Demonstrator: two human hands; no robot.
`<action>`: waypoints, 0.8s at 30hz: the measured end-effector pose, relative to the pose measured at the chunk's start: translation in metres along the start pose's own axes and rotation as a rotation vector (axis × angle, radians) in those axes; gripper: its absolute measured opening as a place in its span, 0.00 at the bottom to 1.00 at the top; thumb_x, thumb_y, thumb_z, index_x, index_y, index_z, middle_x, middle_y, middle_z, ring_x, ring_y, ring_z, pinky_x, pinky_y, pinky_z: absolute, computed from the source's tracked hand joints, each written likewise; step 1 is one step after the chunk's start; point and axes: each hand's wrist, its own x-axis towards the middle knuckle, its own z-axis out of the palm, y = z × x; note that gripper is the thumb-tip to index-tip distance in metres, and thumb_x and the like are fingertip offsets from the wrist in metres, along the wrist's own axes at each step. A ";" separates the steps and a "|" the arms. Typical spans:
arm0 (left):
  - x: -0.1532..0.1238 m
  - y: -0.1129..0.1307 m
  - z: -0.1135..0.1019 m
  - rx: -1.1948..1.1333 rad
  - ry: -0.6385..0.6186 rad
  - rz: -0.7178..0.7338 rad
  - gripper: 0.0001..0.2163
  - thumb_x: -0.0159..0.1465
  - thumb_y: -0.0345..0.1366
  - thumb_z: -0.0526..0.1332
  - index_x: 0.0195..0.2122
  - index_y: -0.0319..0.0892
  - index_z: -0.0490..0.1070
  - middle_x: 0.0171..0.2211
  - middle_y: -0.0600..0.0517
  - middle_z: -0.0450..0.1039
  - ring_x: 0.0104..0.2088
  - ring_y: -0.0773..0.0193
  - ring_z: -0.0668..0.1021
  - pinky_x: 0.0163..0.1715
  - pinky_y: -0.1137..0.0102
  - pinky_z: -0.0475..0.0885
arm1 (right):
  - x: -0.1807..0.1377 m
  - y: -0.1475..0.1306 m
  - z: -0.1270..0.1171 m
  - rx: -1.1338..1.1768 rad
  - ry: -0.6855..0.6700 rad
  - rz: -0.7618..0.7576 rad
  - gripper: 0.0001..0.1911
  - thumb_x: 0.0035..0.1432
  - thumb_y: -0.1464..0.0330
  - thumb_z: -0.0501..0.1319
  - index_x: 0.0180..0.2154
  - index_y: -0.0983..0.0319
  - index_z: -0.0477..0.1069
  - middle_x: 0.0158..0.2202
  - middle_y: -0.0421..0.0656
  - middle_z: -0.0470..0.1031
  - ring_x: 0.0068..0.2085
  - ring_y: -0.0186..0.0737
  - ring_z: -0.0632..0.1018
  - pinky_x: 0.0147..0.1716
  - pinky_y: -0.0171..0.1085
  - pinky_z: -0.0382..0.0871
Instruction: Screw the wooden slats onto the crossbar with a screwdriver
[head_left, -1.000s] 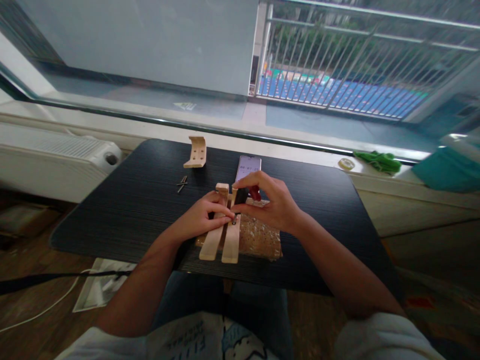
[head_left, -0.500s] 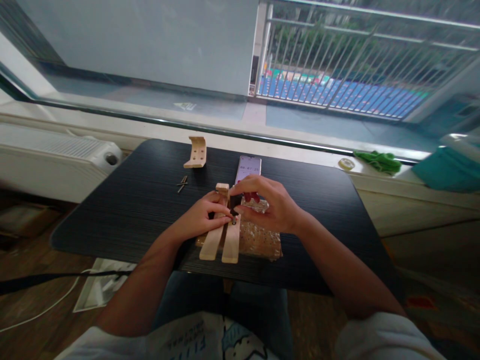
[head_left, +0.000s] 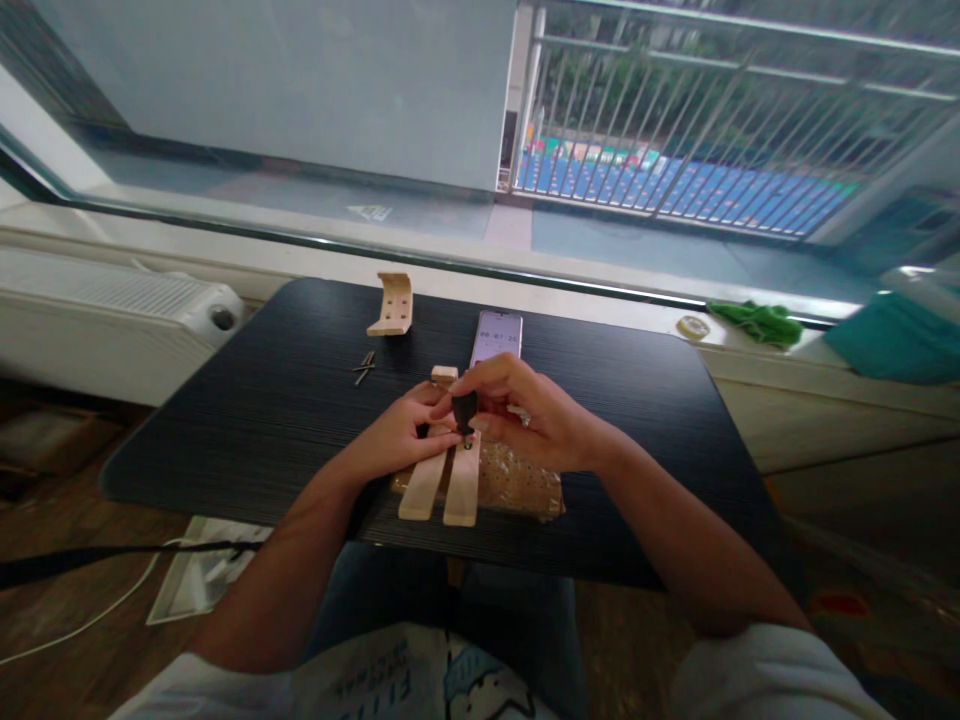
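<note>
My right hand (head_left: 538,412) grips the dark handle of a short screwdriver (head_left: 465,410) between thumb and fingers. The screwdriver stands nearly upright, its tip end down by a small metal fitting on the right pale wooden strip (head_left: 461,492). From the left, my left hand (head_left: 401,430) lies across the left wooden strip (head_left: 425,490), fingers closed on the wood and fingertips close to the screwdriver's lower end. Both strips rest on a brown block in clear wrapping (head_left: 521,478). Exactly where the tip sits is too small to tell.
A curved wooden piece with holes (head_left: 396,305) stands at the back of the black table (head_left: 247,400), with several screws (head_left: 364,367) in front of it. Beyond my right hand lies a phone (head_left: 497,335). A tape roll (head_left: 692,327) and green cloth (head_left: 757,323) sit on the windowsill.
My right hand has turned slightly and its fingertips have moved a little left around the screwdriver handle, which now shows more plainly. The left hand and wooden strips stay in place.
</note>
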 end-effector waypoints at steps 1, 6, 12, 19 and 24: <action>0.000 -0.001 0.000 -0.005 -0.001 0.000 0.10 0.61 0.41 0.62 0.38 0.42 0.78 0.44 0.49 0.74 0.50 0.53 0.71 0.54 0.60 0.66 | 0.000 0.000 0.000 0.004 0.008 -0.005 0.12 0.62 0.77 0.54 0.48 0.63 0.60 0.33 0.37 0.66 0.27 0.24 0.63 0.25 0.27 0.59; 0.001 0.002 0.000 0.000 -0.010 0.005 0.11 0.61 0.41 0.61 0.29 0.39 0.75 0.40 0.49 0.74 0.48 0.53 0.72 0.52 0.60 0.67 | 0.000 0.003 -0.001 0.011 0.041 -0.031 0.12 0.61 0.76 0.59 0.46 0.63 0.63 0.28 0.33 0.60 0.24 0.22 0.62 0.22 0.25 0.57; 0.003 0.006 -0.001 -0.008 -0.002 0.004 0.10 0.60 0.41 0.61 0.27 0.40 0.75 0.35 0.50 0.72 0.47 0.53 0.72 0.51 0.61 0.67 | -0.001 0.009 0.001 -0.041 0.091 -0.001 0.12 0.60 0.70 0.61 0.46 0.62 0.63 0.28 0.32 0.63 0.23 0.22 0.61 0.21 0.26 0.56; 0.002 0.006 -0.001 0.007 0.006 -0.006 0.09 0.60 0.40 0.62 0.32 0.42 0.80 0.37 0.49 0.73 0.45 0.55 0.72 0.50 0.62 0.68 | -0.006 0.011 0.001 -0.207 0.206 -0.042 0.15 0.55 0.72 0.66 0.43 0.62 0.66 0.25 0.31 0.63 0.22 0.22 0.64 0.22 0.25 0.58; 0.001 0.002 0.000 0.016 0.024 0.021 0.10 0.61 0.41 0.62 0.31 0.42 0.80 0.38 0.48 0.72 0.44 0.55 0.72 0.48 0.62 0.69 | -0.008 0.015 0.003 -0.293 0.264 -0.054 0.17 0.53 0.70 0.69 0.43 0.61 0.67 0.23 0.30 0.62 0.21 0.22 0.64 0.21 0.25 0.58</action>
